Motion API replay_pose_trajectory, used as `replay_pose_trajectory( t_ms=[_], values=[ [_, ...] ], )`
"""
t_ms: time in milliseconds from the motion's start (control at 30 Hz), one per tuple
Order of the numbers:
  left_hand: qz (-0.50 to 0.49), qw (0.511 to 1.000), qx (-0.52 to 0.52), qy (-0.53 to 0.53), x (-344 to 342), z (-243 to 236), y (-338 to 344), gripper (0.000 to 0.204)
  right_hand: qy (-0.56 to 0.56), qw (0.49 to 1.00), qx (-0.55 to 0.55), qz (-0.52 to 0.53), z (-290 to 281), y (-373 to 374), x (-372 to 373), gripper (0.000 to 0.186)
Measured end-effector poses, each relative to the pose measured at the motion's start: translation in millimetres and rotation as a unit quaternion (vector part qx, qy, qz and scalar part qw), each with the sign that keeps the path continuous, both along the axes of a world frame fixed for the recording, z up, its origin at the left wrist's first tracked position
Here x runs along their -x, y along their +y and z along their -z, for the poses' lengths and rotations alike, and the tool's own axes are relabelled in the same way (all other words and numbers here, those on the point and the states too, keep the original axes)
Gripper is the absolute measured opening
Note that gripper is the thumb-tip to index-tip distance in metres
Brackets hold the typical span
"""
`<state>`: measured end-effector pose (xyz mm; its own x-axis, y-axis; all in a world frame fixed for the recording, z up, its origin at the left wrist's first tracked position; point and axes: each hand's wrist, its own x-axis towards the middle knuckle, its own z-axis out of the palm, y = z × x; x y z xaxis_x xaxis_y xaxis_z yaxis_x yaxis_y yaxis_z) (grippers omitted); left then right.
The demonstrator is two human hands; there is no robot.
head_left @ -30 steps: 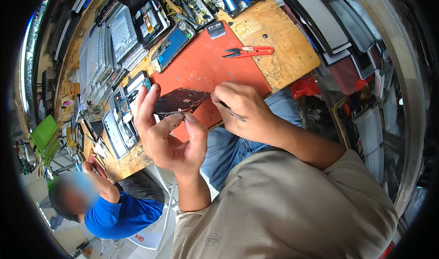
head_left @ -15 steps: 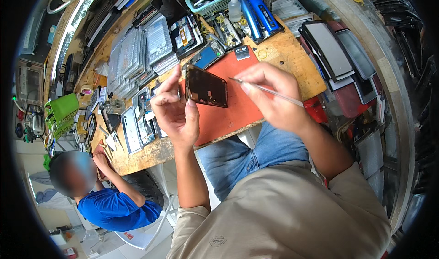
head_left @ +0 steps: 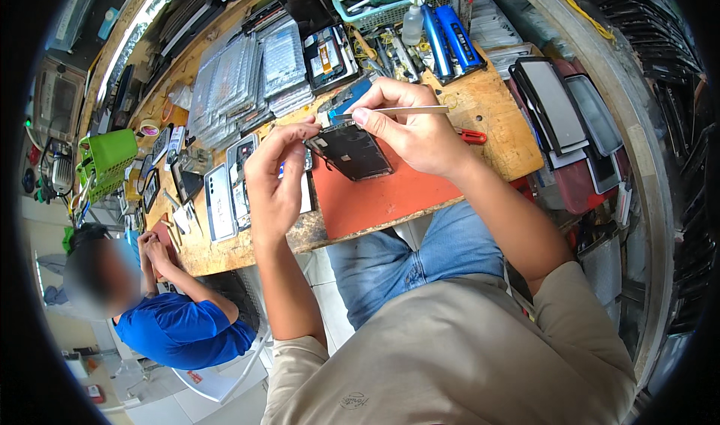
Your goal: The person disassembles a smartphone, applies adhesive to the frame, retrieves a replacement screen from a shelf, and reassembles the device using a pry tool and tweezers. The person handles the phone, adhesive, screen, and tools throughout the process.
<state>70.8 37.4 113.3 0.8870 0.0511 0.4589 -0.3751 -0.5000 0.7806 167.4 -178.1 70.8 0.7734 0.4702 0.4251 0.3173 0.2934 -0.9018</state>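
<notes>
My left hand (head_left: 271, 178) is closed at the upper left corner of a dark phone screen panel (head_left: 358, 155), pinching it between thumb and fingers. The panel is tilted up over an orange-red work mat (head_left: 397, 196), its dark face toward me with small pale patches on it. In my right hand (head_left: 420, 133), thumb and fingers pinch a slim metal pick-like tool (head_left: 431, 110), its exact kind unclear. Its thin tip lies along the panel's upper edge, close to my left fingertips. Whether the tip touches the panel is hard to tell.
Stacked clear plastic trays (head_left: 225, 88), an opened device (head_left: 328, 58) and a blue phone part (head_left: 349, 99) lie beyond the mat. Two blue cylinders (head_left: 454, 39) stand at the back. A red-handled tool (head_left: 472, 136) is at right. A co-worker in a blue shirt (head_left: 184, 331) sits left.
My right hand has moved left and up, bringing the tool from beside the panel to its upper edge. My left fingers have curled in. The head view has shifted slightly.
</notes>
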Motion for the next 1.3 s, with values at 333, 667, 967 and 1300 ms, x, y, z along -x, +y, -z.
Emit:
replay_pose_trajectory(
  t_ms=[333,667,967,1300],
  values=[
    [-0.052,0.997,-0.004,-0.054,-18,37,-44,0.024,-0.061,0.989,0.13,-0.04,-51,-26,-21,0.011],
    [-0.068,0.996,0.043,-0.046,-18,41,-51,0.027,-0.08,0.98,0.176,-0.043,-61,2,-28,0.021],
    [-0.072,0.997,0.025,-0.022,-28,39,-47,0.029,-0.216,0.929,0.298,-0.041,-75,-8,-42,0.018],
    [-0.065,0.997,-0.012,-0.039,-35,42,-50,0.033,-0.225,0.928,0.297,-0.024,-75,1,-59,0.027]
  ],
)
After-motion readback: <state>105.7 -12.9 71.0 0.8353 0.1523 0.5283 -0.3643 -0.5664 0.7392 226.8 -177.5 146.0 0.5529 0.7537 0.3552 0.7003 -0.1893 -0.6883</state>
